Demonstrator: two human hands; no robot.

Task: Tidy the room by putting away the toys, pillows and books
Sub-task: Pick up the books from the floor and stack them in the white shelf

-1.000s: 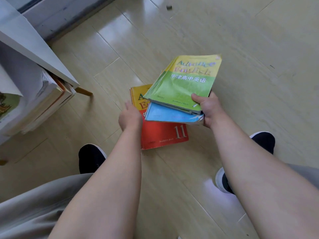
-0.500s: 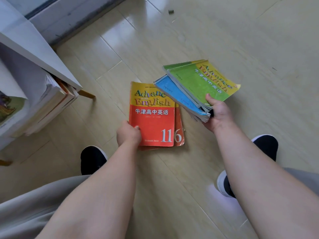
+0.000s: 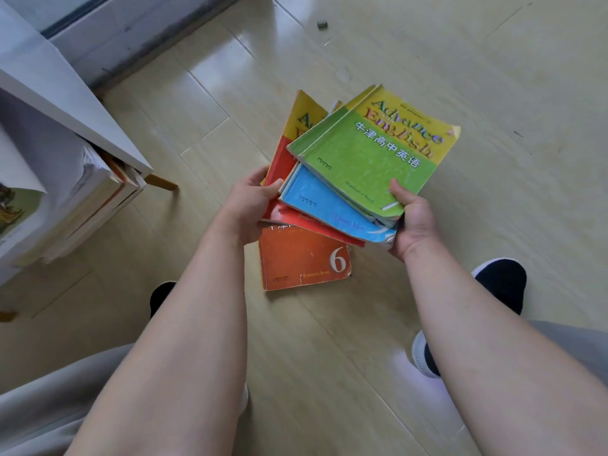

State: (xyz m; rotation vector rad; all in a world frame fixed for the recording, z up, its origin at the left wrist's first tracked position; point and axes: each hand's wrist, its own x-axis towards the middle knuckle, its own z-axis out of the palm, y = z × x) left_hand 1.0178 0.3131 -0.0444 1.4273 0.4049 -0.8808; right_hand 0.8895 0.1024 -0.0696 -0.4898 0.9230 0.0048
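Observation:
My right hand [image 3: 411, 218] grips a fanned stack of textbooks by its near corner: a green one [image 3: 371, 159] on top and a blue one [image 3: 322, 205] under it. My left hand [image 3: 253, 202] holds a red-and-yellow textbook [image 3: 289, 149] by its left edge, tilted up and tucked under the blue one. An orange textbook marked 6 [image 3: 302, 261] lies flat on the wooden floor [image 3: 493, 93] beneath them, partly covered by the lifted books.
A white shelf unit [image 3: 82, 113] stands at the left, with books [image 3: 98, 199] stacked inside on its lower level and a wooden leg [image 3: 163, 183] showing. My black-and-white shoes [image 3: 500, 281] flank the orange book. A small dark object [image 3: 322, 24] lies far off.
My left hand has lifted the red-and-yellow book off the orange one and brought it under the stack in my right hand. The stack has swung back toward the middle.

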